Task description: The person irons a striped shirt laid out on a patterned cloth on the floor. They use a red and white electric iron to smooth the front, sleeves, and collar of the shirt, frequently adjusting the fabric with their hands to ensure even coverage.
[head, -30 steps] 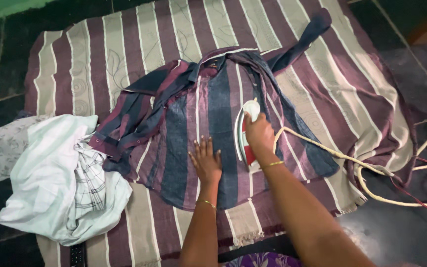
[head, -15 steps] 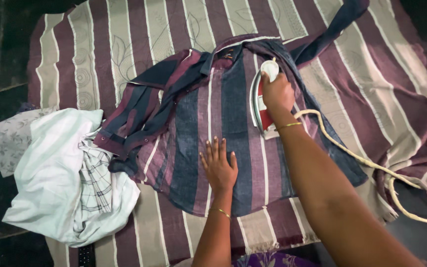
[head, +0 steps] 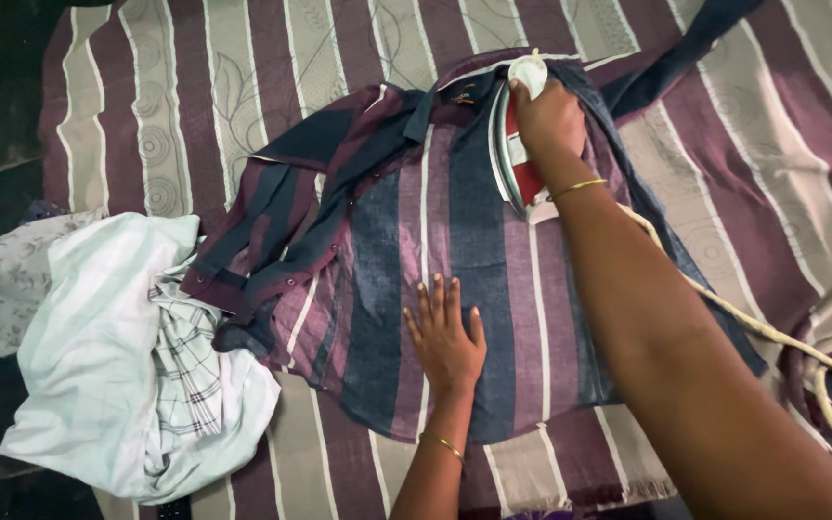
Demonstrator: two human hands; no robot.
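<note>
Iron (head: pixel 517 144) sits near the collar, top centre of the frame, its tip pointing up toward the neckline. My right hand (head: pixel 549 120) is clenched round its handle. My left hand (head: pixel 445 337) lies flat and released, fingers spread, low on the shirt (head: pixel 455 250), which is spread back-up across the striped blanket (head: pixel 185 106) in the middle of the frame.

Doing this well, I judge, means keeping the left palm pressing the cloth taut below while the iron works the yoke, so no crease gets pressed in. Strokes should run along the stripes, and the tip should ease up to the collar seam rather than ride over it. The folded sleeve (head: pixel 272 231) at left centre is bunched; I should keep the iron off that heap until it is laid flat.

Cord (head: pixel 753 327) trails off toward the right edge, under my forearm; I want it slack and off the pressed cloth. Pile of pale laundry (head: pixel 117 356) lies at lower left, apart from the work.
</note>
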